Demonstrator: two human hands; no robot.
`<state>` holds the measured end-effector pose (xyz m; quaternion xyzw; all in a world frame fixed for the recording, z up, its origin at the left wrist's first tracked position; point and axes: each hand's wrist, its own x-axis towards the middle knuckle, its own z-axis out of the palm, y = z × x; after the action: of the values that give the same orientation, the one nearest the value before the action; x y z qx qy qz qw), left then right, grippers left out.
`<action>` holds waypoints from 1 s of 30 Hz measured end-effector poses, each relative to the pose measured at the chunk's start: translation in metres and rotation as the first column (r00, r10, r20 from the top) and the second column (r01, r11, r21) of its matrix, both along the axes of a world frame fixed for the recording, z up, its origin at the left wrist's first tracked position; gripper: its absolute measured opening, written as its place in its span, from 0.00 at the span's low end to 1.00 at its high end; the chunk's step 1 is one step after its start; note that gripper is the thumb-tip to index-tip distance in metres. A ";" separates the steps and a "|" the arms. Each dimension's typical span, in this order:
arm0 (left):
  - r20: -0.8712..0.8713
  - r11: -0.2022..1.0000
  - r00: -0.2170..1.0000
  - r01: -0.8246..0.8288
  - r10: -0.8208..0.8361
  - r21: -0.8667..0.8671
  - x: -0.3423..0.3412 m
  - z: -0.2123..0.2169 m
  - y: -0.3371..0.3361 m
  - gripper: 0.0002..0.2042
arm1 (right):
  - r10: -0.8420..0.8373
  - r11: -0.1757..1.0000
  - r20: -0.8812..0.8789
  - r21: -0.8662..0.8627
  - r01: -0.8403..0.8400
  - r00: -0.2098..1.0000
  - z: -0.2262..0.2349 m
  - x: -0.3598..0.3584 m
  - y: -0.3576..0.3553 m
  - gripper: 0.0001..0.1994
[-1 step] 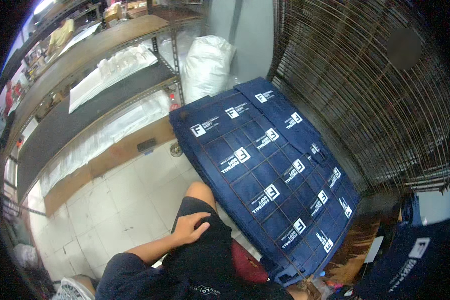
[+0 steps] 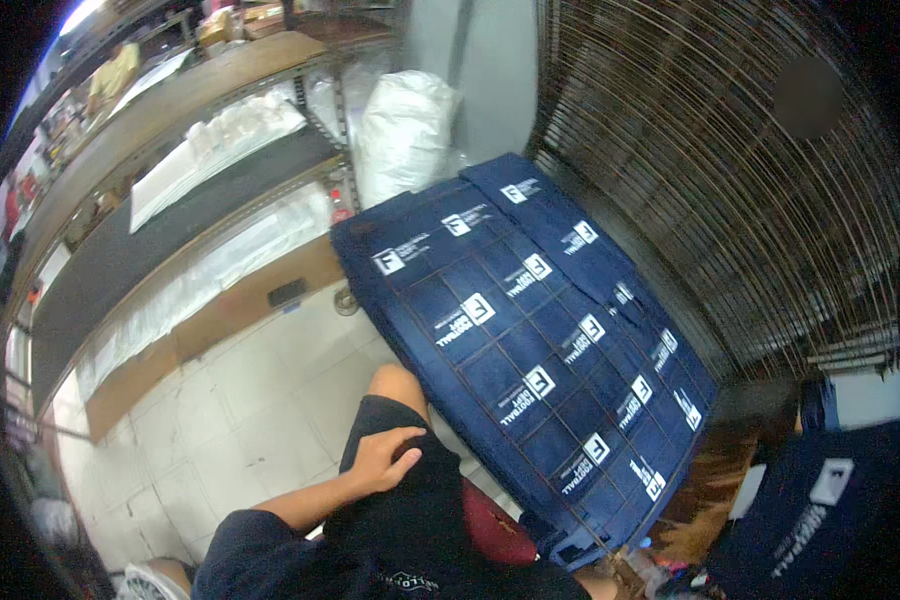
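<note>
My left hand (image 2: pixel 382 462) rests on my thigh over black shorts, fingers extended and thumb apart, holding nothing. Past my knee, a wire rack shelf (image 2: pixel 505 345) carries several navy cloth pieces (image 2: pixel 470 375) with white prints, laid flat. My right forearm (image 2: pixel 600 584) barely shows at the lower edge. Around its end are clutter and blur, so the fingers of my right hand cannot be made out. At the lower right is another navy cloth panel (image 2: pixel 780 520) with a white print; whether my right hand touches it is unclear.
Upper wire shelves (image 2: pixel 690 170) stand tilted up at the right. A metal shelving unit (image 2: pixel 260 190) with paper and plastic-wrapped stacks fills the left. A white sack (image 2: pixel 405 135) stands behind the rack. Below are floor tiles (image 2: pixel 240 420) and a maroon seat (image 2: pixel 495 525).
The view has shifted slightly, moving the rack and shelving a little left in the picture. More of the navy panel at the lower right shows. My left hand stays on my thigh.
</note>
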<state>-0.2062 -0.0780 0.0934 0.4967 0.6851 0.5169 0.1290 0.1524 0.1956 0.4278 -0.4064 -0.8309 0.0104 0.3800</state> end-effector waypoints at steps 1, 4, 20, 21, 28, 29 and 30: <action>0.125 0.998 0.990 0.066 -0.064 -0.015 0.009 0.007 0.008 0.15 | 0.010 1.000 -0.012 -0.016 -0.010 1.000 -0.001 -0.007 -0.003 0.32; 0.383 0.945 0.867 0.260 -0.320 0.200 0.035 0.006 0.058 0.18 | -0.011 0.994 -0.131 -0.108 -0.003 0.991 -0.009 -0.031 -0.001 0.34; 0.727 0.476 -0.530 0.549 -0.437 0.687 0.057 0.118 0.134 0.36 | 0.193 0.684 -0.911 -0.142 -0.716 0.365 -0.051 -0.023 -0.019 0.46; 0.856 0.643 -0.347 0.565 -0.383 0.517 0.048 0.129 0.125 0.29 | 0.204 0.641 -0.932 -0.105 -0.760 0.300 -0.064 -0.017 -0.022 0.47; 0.762 0.565 0.139 0.756 -0.633 0.332 0.037 0.288 0.166 0.35 | 0.180 0.390 -0.983 0.099 -0.915 -0.030 -0.135 -0.006 -0.073 0.53; 0.732 0.545 0.161 0.774 -0.662 0.323 0.023 0.300 0.172 0.35 | 0.194 0.312 -0.975 0.161 -0.936 -0.103 -0.159 -0.017 -0.089 0.53; 0.695 0.503 0.163 0.804 -0.701 0.318 0.028 0.305 0.176 0.35 | 0.221 0.272 -0.965 0.197 -0.942 -0.138 -0.185 -0.015 -0.111 0.54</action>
<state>-0.1783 0.0979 0.3989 0.4931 0.2532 0.4938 0.6699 0.1370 0.0848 0.2427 0.0738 -0.4665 0.6945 0.5428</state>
